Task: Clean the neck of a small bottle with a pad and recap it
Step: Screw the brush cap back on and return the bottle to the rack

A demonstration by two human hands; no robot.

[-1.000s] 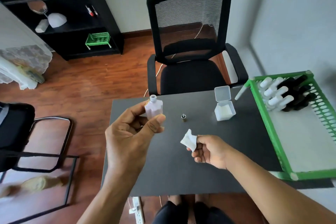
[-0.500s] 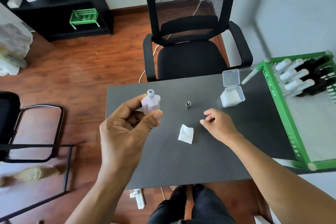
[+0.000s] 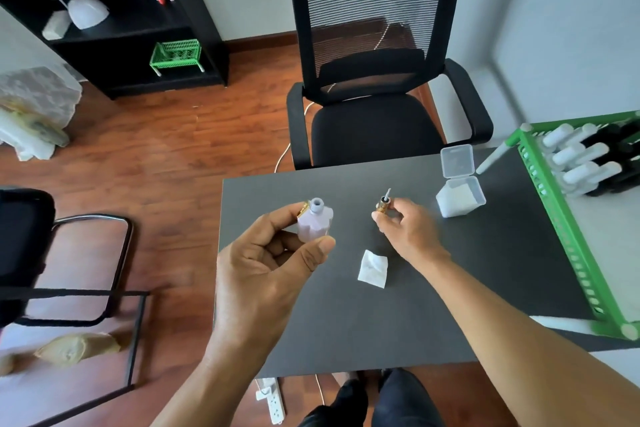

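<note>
My left hand (image 3: pixel 273 263) holds a small pale lilac bottle (image 3: pixel 316 224) upright above the left part of the dark table (image 3: pixel 485 288); its neck is uncapped. My right hand (image 3: pixel 407 230) pinches the small gold-and-dark cap (image 3: pixel 383 204) just above the table, its thin applicator stem pointing up. A crumpled white pad (image 3: pixel 372 268) lies on the table between the two hands, touched by neither.
An open clear plastic box (image 3: pixel 459 184) of white pads stands at the back right. A green rack (image 3: pixel 568 218) with white and black bottles fills the right edge. A black office chair (image 3: pixel 374 80) stands behind the table.
My right hand dropped the pad on the table, reached forward and closed on the cap. The left hand kept the bottle in place.
</note>
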